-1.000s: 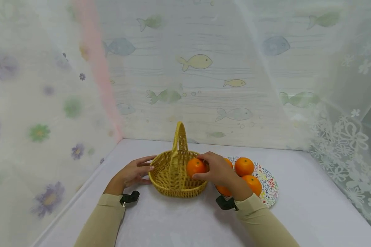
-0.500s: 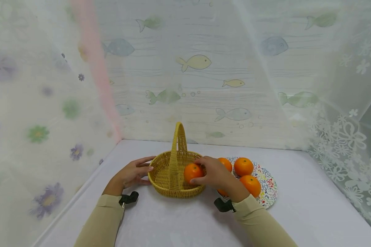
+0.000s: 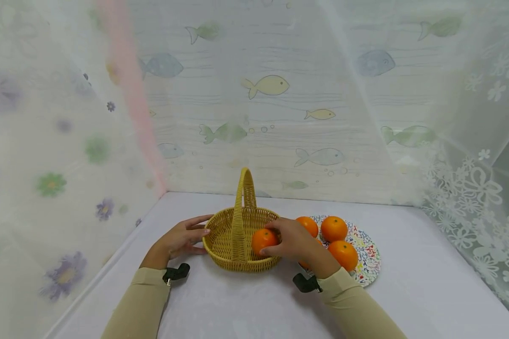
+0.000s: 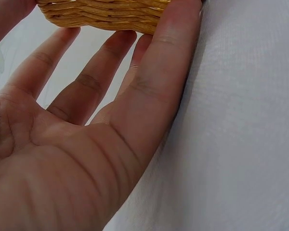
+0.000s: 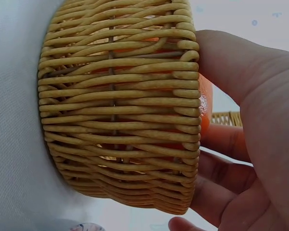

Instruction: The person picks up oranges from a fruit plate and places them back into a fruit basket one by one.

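A yellow wicker basket (image 3: 247, 266) with a tall arched handle stands upright on the table. At its left end, my left hand (image 3: 183, 238) touches the rim and wall; in the left wrist view its long fingers (image 4: 149, 82) are nearly straight against the weave. My right hand (image 3: 294, 240) reaches over the right rim and holds an orange (image 3: 262, 241) low inside the basket, thumb nearer me and fingers on the far side. Through the weave in the right wrist view, the orange (image 5: 205, 103) shows only partly. Whether it touches the basket floor is hidden.
Right of the basket lies a round patterned plate (image 3: 370, 256) with several oranges (image 3: 334, 229), some partly behind my right hand and wrist. A white cloth (image 3: 237, 306) covers the table. Fish-printed curtain (image 3: 275, 117) hangs behind, and flowered curtain (image 3: 52, 183) at the left.
My right hand has moved slightly left and down, lowering the orange deeper into the right side of the basket. My left hand stays at the left end.
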Motion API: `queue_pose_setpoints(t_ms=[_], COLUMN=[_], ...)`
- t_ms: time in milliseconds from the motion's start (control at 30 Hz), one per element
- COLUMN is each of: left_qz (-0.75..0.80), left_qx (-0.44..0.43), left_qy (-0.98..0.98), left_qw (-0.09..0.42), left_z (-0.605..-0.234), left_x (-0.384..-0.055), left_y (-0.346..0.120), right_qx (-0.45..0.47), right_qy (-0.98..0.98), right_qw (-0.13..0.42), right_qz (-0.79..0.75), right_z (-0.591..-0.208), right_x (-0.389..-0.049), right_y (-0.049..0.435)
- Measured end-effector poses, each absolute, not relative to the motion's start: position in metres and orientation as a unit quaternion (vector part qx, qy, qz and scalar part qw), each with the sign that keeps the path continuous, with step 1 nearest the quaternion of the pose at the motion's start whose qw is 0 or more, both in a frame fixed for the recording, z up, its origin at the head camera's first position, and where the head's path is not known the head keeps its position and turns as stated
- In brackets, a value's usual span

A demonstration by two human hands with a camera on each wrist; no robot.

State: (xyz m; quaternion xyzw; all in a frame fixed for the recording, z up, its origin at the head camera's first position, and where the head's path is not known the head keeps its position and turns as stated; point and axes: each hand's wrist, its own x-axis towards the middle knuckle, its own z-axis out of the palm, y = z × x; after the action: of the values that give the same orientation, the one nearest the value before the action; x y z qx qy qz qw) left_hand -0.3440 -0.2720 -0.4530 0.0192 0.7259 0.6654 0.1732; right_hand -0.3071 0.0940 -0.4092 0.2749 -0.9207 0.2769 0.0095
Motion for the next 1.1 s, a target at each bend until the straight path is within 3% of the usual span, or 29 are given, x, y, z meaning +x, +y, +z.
queue_pose_setpoints(t_ms=[1100], left_qz=[0.667], left_qx=[0.033], left_qy=[0.722], left_qw=[0.183], left_z=[-0.4533], left_x=[-0.3445], left_y=[-0.2738], right_qx=[0.294], right_qy=[-0.909], right_qw=[0.037], right_qz=[0.292], right_z=[-0.4060], right_x=[-0.3066], right_y=[0.0982])
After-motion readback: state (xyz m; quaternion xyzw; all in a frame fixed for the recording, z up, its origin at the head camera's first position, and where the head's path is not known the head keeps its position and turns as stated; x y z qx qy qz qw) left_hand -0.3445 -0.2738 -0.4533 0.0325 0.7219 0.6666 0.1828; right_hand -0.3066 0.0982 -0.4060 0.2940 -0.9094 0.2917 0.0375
